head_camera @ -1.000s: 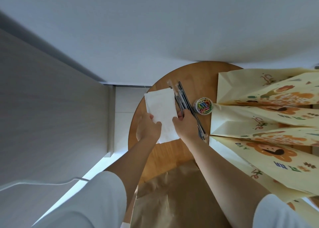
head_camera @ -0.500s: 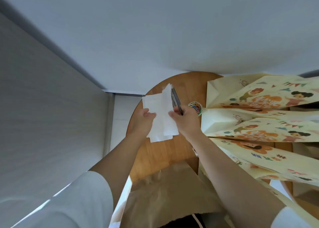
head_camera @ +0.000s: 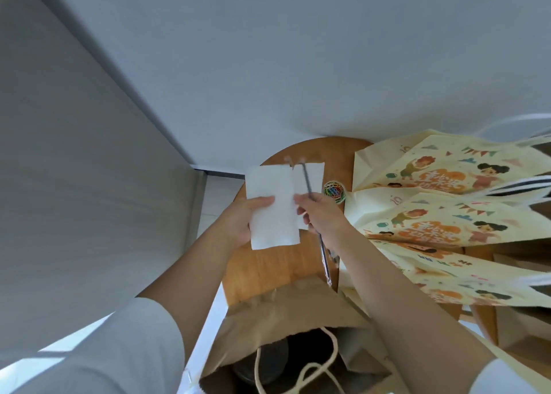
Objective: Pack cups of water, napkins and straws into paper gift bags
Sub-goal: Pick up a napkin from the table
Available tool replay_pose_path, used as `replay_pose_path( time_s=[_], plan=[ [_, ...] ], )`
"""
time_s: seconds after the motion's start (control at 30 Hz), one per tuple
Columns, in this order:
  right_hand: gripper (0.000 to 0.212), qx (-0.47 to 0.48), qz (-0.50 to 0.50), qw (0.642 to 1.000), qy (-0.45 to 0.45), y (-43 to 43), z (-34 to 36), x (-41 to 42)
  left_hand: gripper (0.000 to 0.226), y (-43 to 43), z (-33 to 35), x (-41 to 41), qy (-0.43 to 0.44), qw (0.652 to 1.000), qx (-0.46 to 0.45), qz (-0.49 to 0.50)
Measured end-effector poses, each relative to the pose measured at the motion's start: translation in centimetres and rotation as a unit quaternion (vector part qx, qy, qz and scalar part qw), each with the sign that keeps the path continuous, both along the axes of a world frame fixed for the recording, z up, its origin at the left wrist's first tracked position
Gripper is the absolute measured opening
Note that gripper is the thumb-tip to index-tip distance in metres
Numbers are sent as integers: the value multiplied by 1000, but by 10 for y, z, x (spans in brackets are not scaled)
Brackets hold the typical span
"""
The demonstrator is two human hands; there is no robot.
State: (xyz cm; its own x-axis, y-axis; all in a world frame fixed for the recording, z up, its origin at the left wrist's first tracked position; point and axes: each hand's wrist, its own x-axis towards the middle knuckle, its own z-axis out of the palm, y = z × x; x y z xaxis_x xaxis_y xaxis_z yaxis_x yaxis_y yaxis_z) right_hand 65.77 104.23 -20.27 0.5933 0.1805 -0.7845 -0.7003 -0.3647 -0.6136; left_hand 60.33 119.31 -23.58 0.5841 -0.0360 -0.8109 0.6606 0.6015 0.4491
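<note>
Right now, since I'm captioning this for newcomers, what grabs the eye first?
White napkins held at centre by the left hand and right hand, which also grips a dark straw. Cartoon-printed yellow gift bags cover the round table at right; an open brown paper bag stands nearest.

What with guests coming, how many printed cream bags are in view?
3, on the right of the table: farthest bag, middle bag, nearest bag. Others may be hidden off-frame.
</note>
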Motion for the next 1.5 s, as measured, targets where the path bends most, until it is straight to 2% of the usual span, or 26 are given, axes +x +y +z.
replay_pose_path(
  time_s=[0.07,0.13,0.23,0.33,0.47,0.57,0.6,0.67,0.7,0.8,0.87,0.93,1.0,1.03,1.1,1.13,1.17,1.2,1.27,1.37,1.43,1.47,1.5],
  plan=[
    [14,-21,-80,996,-33,-3,14,-3,34,-5,14,-2,-12,996,83,-19],
    [17,14,-125,990,-63,-4,34,-8,35,-12,32,-5,-36,986,153,-50],
    [23,49,-57,992,-105,-2,66,-21,28,-27,65,-14,-95,963,224,-119],
    [42,53,1,989,-136,0,87,-34,31,-40,107,-28,-151,942,247,-171],
    [49,138,15,971,-193,-5,117,-57,15,-52,152,-52,-243,904,298,-188],
    [74,159,-4,965,-210,-20,144,-68,20,-53,175,-72,-280,891,309,-179],
    [65,166,-6,963,-212,-26,156,-72,22,-53,182,-78,-283,891,307,-178],
    [27,183,20,957,-226,-40,176,-83,23,-55,195,-91,-285,888,310,-186],
    [18,187,32,954,-233,-47,184,-90,22,-57,201,-97,-287,887,308,-191],
    [12,173,45,941,-286,-65,197,-111,23,-66,210,-113,-295,881,311,-201],
    [10,134,47,931,-335,-76,202,-123,27,-72,209,-123,-295,868,358,-177],
    [10,94,53,918,-381,-89,206,-134,27,-74,202,-137,-263,841,465,-83],
    [14,50,74,898,-431,-103,209,-145,14,-75,193,-162,-216,808,547,19],
    [13,19,90,886,-454,-108,209,-150,6,-77,186,-176,-201,804,557,52],
    [2,-33,126,867,-481,-117,209,-160,13,-84,169,-201,-184,815,543,88],
    [5,-51,139,858,-491,-120,207,-164,14,-88,160,-209,-177,824,533,78],
    [7,-60,146,854,-497,-122,206,-169,12,-93,153,-216,-165,825,539,35],
    [5,-60,151,851,-500,-122,205,-174,11,-98,147,-220,-153,812,561,-38],
    [6,-55,157,849,-502,-121,205,-186,17,-103,136,-224,-147,765,600,-182],
    [16,-36,125,849,-512,-121,213,-197,33,-109,138,-225,-191,702,604,-324],
    [11,8,102,868,-486,-121,217,-199,54,-113,141,-226,-219,639,614,-407],
    [6,32,104,884,-455,-119,215,-200,59,-115,141,-227,-224,619,613,-436],
    [4,38,118,897,-424,-117,211,-202,57,-117,141,-229,-227,613,607,-452]
  ],
)
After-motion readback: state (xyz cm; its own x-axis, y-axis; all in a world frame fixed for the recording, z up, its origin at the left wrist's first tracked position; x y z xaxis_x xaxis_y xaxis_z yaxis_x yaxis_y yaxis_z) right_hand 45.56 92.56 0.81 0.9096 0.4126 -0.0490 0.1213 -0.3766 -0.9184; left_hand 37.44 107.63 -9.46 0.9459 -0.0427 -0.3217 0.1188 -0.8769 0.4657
